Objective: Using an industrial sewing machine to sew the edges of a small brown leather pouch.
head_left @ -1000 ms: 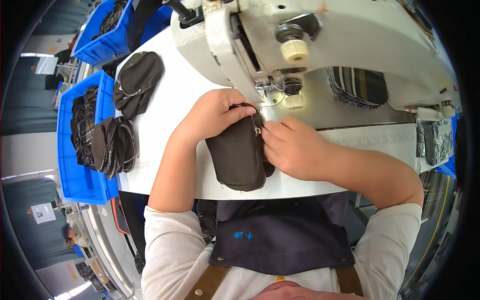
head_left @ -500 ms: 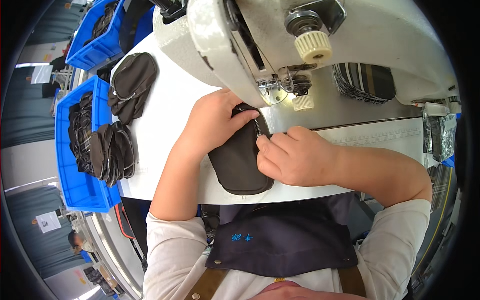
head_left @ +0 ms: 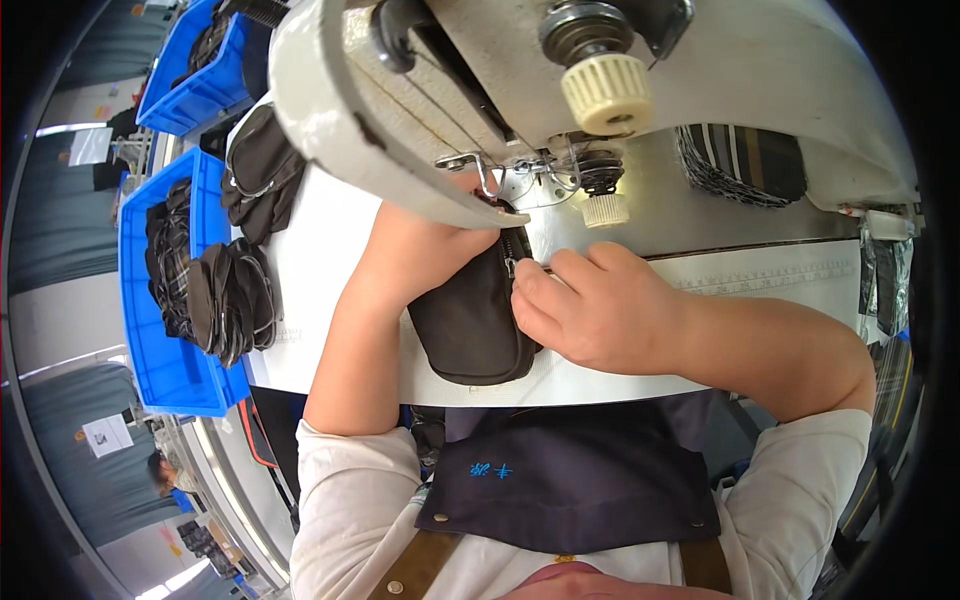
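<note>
Holding dark pouch [head_left: 470, 325] over white table [head_left: 305, 300] — blue bins [head_left: 210, 205] left.

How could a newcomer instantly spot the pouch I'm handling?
Find the big white sewing machine; on the white table at its near side lies a dark zippered pouch. Unlike the dark pieces piled at left by a blue bin, this one has the left hand and right hand on it.

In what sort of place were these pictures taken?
Probably a sewing workshop, judging by the sewing machine, the dark zippered pouch close to it and the blue bin holding fabric pieces.
</note>
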### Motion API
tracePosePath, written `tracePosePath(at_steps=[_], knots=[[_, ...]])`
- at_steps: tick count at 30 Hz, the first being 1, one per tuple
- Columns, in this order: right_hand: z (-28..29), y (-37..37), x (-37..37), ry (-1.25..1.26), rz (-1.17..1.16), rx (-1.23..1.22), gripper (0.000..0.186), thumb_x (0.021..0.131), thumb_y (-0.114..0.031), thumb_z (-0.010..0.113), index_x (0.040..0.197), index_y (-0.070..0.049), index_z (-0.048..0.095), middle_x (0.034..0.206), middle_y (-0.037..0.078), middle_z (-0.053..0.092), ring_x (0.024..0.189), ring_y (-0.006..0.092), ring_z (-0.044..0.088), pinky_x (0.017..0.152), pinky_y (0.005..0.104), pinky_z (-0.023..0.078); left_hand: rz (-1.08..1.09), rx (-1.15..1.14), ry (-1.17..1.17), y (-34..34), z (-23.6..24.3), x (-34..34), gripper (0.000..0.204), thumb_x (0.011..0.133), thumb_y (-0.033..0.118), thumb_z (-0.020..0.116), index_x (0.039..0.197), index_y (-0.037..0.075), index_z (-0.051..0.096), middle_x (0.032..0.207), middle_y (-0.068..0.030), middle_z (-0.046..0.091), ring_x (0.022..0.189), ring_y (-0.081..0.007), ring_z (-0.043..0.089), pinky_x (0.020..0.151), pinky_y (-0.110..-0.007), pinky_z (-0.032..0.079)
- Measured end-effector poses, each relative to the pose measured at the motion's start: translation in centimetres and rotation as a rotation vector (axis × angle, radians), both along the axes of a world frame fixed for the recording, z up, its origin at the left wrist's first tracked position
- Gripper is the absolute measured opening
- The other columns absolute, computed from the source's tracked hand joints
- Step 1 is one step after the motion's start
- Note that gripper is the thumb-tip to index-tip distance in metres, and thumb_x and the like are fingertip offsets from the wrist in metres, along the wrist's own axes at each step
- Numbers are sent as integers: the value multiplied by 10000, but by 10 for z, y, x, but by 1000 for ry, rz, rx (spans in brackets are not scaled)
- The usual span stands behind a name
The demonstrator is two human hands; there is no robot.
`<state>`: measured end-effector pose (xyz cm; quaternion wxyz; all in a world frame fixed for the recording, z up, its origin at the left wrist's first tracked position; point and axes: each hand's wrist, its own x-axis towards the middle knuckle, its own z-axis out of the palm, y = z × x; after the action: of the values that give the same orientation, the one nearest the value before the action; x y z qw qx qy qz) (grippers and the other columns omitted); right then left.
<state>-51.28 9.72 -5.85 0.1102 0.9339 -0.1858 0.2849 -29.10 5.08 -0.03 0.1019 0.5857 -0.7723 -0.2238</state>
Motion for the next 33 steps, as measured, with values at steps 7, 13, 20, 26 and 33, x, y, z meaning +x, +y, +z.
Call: tracePosePath(at_steps=[7,13,20,26,33], knots=[[3,2,0,25,45,34,219,789,-204,682,959,-70,716,1082,82,709,782,158,565,546,272,384,-98,-210,-46,0,-14,4,198,878,192,806,1019,61,761,948,-143,761,862,-344,729,776,-399,569],[1,1,-1,26,141,52,209,768,-212,690,927,-77,700,1019,70,706,781,158,585,547,275,393,-109,-266,-27,-4,-19,8,206,872,197,822,1017,61,768,911,-125,769,813,-330,731,742,-381,569],[7,3,1,7,145,22,191,764,-207,684,906,-79,697,974,56,697,745,151,565,538,266,387,-138,-116,-1,-6,-4,6,245,875,224,837,1021,43,759,921,-136,765,833,-310,733,753,-362,560],[4,2,4,-41,156,-4,204,763,-205,686,918,-75,703,964,63,701,730,147,565,532,263,380,-111,-72,30,-7,-5,7,278,881,239,837,1025,18,748,905,-147,757,839,-315,726,760,-365,554],[3,0,1,-26,96,-44,184,754,-205,692,884,-78,665,945,74,699,703,144,572,529,266,376,-89,-96,-50,-5,-5,3,263,895,239,819,1044,31,755,919,-148,767,849,-322,739,762,-369,566]])
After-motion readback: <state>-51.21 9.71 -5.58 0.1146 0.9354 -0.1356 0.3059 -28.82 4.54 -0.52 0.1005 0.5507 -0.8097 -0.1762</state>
